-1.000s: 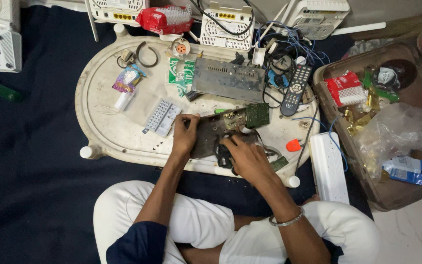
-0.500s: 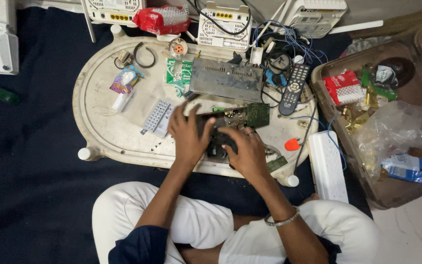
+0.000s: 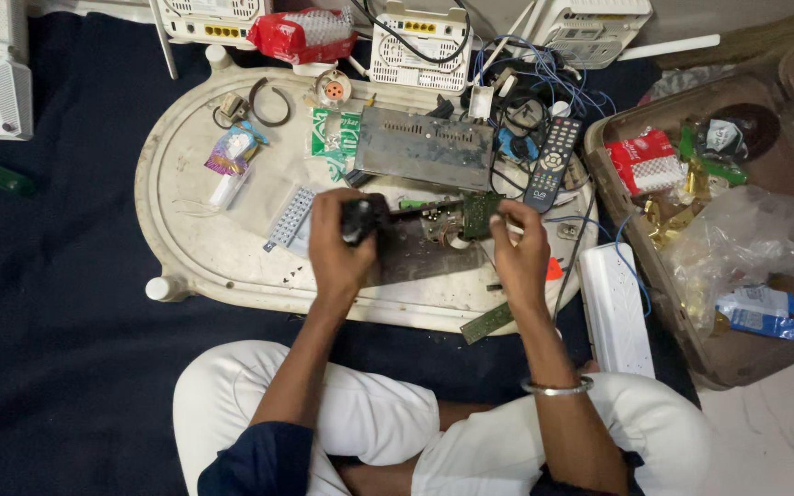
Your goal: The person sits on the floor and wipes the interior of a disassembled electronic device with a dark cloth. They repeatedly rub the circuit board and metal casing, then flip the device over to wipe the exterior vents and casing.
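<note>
Left hand: grip closed around a small black part, held just above the counter
Right hand: fingers pinched together on the right edge of a green board, which was lifted between the two hands, above a dark metal plate lying on the counter; a metal bangle sat on that wrist
Counter: a pale oval tray-top, scuffed, resting on a dark blue cloth
Behind the board: a grey metal box, flat, just beyond the hands
Right of the box: a black remote, tilted, beside a tangle of blue and black wires
Left of the left hand: a small white keypad strip, lying flat, near the thumb
Further left: a crumpled wrapper and a black ring, well apart from the hands
Near edge of the counter: a narrow green strip, overhanging the rim
Right of the counter: a white power strip, then an open brown case holding a clear bag and a red packet
Far side: white routers in a row and a red bag
Person: seated cross-legged, white trousers, knees just below the counter
</note>
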